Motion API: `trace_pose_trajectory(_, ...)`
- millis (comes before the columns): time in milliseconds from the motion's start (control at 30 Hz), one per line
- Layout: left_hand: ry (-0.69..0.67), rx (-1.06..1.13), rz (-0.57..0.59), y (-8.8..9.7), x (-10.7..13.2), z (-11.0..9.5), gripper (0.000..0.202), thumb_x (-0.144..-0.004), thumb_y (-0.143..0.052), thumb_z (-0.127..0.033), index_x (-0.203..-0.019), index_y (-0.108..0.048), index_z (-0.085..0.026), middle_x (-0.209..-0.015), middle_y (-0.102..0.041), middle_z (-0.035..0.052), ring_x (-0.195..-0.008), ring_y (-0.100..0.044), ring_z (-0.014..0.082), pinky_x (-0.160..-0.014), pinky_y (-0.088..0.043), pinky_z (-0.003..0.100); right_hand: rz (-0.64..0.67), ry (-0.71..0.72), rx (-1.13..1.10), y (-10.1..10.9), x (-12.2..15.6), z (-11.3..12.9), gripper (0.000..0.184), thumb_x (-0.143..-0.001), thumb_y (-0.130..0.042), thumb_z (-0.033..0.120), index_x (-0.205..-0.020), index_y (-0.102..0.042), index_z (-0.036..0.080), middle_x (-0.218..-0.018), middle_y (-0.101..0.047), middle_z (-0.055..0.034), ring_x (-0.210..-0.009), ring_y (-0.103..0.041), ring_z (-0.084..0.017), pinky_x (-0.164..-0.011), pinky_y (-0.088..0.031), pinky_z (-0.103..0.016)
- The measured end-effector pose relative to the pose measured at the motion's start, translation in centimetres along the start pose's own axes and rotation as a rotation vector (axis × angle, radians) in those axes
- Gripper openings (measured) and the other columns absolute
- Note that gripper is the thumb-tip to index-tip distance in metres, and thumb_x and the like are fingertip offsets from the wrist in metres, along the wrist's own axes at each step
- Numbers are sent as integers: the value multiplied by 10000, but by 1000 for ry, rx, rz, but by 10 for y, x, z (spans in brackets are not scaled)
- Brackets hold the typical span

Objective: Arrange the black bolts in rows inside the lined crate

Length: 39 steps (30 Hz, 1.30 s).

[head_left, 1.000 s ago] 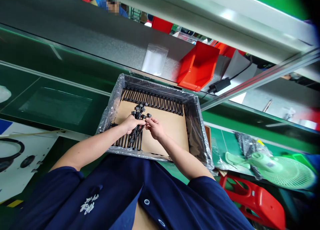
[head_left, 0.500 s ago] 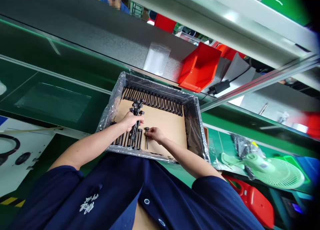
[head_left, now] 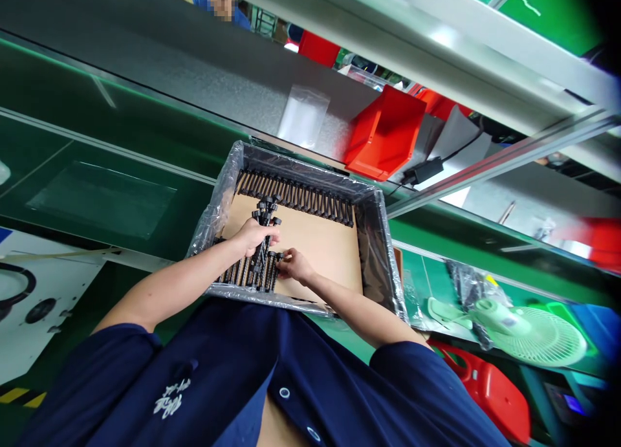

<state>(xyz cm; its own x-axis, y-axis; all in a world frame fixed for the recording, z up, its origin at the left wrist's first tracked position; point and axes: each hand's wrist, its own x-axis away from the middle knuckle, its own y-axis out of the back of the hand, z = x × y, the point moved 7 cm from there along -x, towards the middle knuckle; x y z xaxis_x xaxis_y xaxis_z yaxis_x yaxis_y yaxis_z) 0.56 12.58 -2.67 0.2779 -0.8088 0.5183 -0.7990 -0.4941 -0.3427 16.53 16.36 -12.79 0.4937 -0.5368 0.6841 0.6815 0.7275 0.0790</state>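
In the head view, my left hand [head_left: 253, 236] is wrapped round a bundle of black bolt-like rods [head_left: 266, 209] with wide heads, held over the left part of a box [head_left: 383, 240]. My right hand [head_left: 295, 266] pinches one such rod [head_left: 279, 257] by its head end. That rod stands at the right end of the near row [head_left: 237, 272], close beside its neighbour; whether they touch I cannot tell. Along the box's far wall lies another row of these rods [head_left: 301, 196]. Brown cardboard [head_left: 320, 240] covers the bottom between the rows. My left forearm and hand hide part of the near row.
Clear plastic film lines the box walls. Behind the box are a clear bag [head_left: 304, 116], a red bin [head_left: 385, 133] and a black adapter [head_left: 424, 171] with a cable. A green fan [head_left: 538, 334] and a red chair [head_left: 495, 385] stand right. Another person [head_left: 220, 7] is far off.
My right hand has moved slightly left, bringing its rod up beside the near row's end. My left hand stays almost in place with the bundle.
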Motion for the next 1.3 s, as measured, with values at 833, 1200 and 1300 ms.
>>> trace_pose_trajectory(833, -56, 71, 9, -7, 3, 0, 404, -521, -883, -334, -717, -599, -125, -558, -590, -8, -452, -524, 90, -448, -404, 218, 132, 389, -126, -4, 56, 96, 350, -628, -767, 411, -810, -599, 164, -645, -564, 41, -418, -372, -34, -367, -314, -174)
trace_pose_trajectory(1200, -92, -16, -100, 4, 3, -11, 147, -599, -721, -228, -634, -626, -121, -511, -592, 9, -445, -493, 86, -445, -357, 218, 77, 817, 939, 30, 75, 88, 78, -808, -529, 145, -851, -589, 172, -867, -605, -49, -687, -537, -124, -655, -441, -245)
trace_pose_trajectory(1300, -90, -17, -88, 5, 2, -11, 153, -586, -727, -226, -621, -621, -121, -515, -595, 10, -443, -494, 84, -445, -360, 216, 187, 867, 1416, 17, 68, 60, 185, -843, -474, 86, -891, -634, 167, -992, -612, -88, -766, -562, -146, -690, -431, -252)
